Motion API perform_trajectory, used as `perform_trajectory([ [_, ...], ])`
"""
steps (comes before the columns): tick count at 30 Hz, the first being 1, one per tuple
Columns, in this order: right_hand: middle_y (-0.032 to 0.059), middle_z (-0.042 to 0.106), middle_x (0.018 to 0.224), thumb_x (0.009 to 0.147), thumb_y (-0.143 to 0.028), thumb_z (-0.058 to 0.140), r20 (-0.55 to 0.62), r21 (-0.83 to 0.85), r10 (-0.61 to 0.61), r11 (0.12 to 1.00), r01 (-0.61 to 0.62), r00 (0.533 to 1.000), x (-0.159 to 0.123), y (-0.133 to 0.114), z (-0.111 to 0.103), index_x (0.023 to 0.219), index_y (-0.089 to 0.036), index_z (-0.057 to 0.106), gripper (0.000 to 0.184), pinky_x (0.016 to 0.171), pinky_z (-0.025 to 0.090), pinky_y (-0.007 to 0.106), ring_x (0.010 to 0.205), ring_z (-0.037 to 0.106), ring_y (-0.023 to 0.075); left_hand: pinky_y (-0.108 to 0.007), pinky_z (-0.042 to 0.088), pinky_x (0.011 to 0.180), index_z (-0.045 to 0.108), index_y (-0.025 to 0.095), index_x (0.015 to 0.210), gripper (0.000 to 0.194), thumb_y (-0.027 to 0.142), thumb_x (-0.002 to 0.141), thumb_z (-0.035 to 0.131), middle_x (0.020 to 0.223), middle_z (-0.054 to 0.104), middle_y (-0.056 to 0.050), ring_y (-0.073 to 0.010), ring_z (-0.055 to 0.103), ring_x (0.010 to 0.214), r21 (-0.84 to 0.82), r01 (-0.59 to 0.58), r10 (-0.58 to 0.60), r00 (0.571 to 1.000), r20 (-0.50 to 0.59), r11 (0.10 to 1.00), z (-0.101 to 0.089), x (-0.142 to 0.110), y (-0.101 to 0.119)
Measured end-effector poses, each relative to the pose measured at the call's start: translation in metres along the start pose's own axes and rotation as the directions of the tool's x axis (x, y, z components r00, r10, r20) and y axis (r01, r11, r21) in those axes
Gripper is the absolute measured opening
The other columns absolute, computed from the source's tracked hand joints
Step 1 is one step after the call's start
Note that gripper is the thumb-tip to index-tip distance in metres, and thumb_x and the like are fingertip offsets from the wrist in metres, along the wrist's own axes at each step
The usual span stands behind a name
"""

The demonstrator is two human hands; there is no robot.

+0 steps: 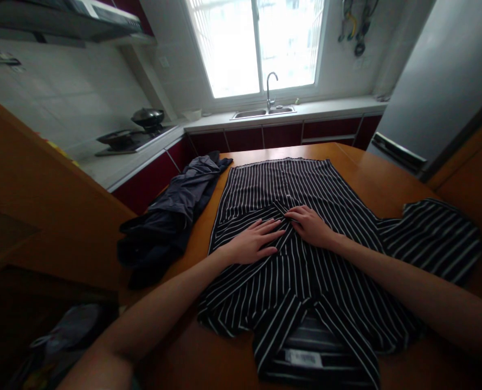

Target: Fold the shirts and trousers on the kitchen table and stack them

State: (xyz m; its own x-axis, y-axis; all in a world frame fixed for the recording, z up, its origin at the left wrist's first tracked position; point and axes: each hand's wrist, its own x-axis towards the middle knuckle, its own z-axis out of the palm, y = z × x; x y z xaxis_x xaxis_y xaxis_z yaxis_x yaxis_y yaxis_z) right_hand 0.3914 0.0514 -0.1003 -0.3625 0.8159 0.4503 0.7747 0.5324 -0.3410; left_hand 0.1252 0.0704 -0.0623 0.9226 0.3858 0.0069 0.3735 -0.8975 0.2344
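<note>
A black shirt with white stripes (pixel 257 184) lies spread on the wooden table, its collar and white label toward me. One sleeve is folded inward across the shirt's front; the other sleeve (pixel 431 233) stretches out to the right. My left hand (pixel 252 242) rests flat on the folded sleeve with its fingers spread. Close beside it, my right hand (pixel 308 223) has its fingers drawn together at the end of that sleeve, pinching the cuff near the button line.
Dark folded clothes (pixel 175 211) lie along the table's (pixel 354 162) left edge. Beyond stand a counter with a sink (pixel 251 114), a stove with a lidded wok (pixel 148 116), and a fridge (pixel 431 81) at the right. A wooden panel (pixel 41 206) rises at the left.
</note>
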Motion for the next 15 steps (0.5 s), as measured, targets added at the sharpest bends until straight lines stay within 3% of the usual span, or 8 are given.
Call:
perform_trajectory([
  [10, 0.0092, 0.067, 0.122, 0.093, -0.013, 0.051, 0.009, -0.017, 0.003, 1.0, -0.003, 1.0, 0.0006, -0.0005, -0.0004, 0.123, -0.021, 0.067, 0.035, 0.103, 0.047, 0.05, 0.116, 0.056, 0.0278, -0.051, 0.011, 0.126, 0.024, 0.039, 0.159, 0.06, 0.053, 0.104, 0.042, 0.168, 0.014, 0.003, -0.0249, 0.011, 0.155, 0.007, 0.01, -0.01, 1.0, -0.02, 1.0, 0.0026, 0.0002, -0.0003],
  [15, 0.0086, 0.067, 0.121, 0.099, -0.027, 0.051, 0.0, -0.005, 0.013, 1.0, -0.013, 1.0, 0.0012, -0.0016, -0.0008, 0.122, -0.024, 0.068, 0.029, 0.102, 0.047, 0.05, 0.115, 0.057, 0.0278, -0.054, 0.008, 0.125, 0.02, 0.044, 0.159, 0.063, 0.056, 0.102, 0.044, 0.168, 0.016, 0.004, -0.0264, 0.011, 0.156, 0.009, 0.052, -0.052, 0.998, -0.02, 0.999, 0.0026, -0.0005, 0.0008],
])
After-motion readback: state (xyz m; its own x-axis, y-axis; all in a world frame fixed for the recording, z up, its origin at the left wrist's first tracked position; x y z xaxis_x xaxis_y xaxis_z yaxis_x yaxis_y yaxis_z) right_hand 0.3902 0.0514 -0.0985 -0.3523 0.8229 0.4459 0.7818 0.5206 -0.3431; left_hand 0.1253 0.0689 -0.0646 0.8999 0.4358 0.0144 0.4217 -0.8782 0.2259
